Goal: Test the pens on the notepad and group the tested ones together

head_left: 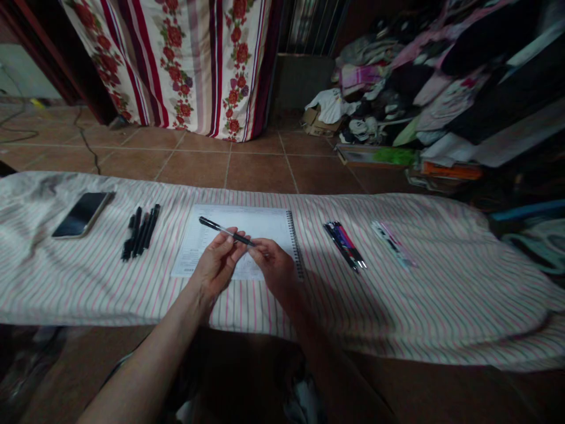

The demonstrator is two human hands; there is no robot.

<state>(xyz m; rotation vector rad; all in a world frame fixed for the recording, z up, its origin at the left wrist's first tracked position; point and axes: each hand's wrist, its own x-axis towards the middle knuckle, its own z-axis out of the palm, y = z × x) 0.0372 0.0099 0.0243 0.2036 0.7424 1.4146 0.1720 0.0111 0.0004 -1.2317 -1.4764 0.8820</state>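
1. We have a pen (241, 238) near the middle of the frame, above the notebook page and slanting from upper left to lower right.
2. Our left hand (220, 256) holds it in a narrow pinch, thumb on the barrel. Our right hand (273, 262) appears to have thumb and finger closed on its lower right end, though the fingers partly hide that tip.
3. If our two hands pull or twist unevenly, the slim barrel could slip or spin out of the pinch. A small loose part, if there is one, could drop and roll; we cannot tell whether anything is coming apart.
4. Under our hands lies the notebook (265, 218), its spiral edge on the right. An exposed point, touching down, could mark the page.
5. Left of centre we see black pens (150, 228) bunched side by side; farther left rests a phone (83, 215). A sweeping forearm could scatter the bunch.
6. Right of centre lie dark and coloured pens (344, 241), then pale pens (392, 242). The striped cloth (459, 282) beneath everything is wrinkled, so a tug on it could shift the groups together.
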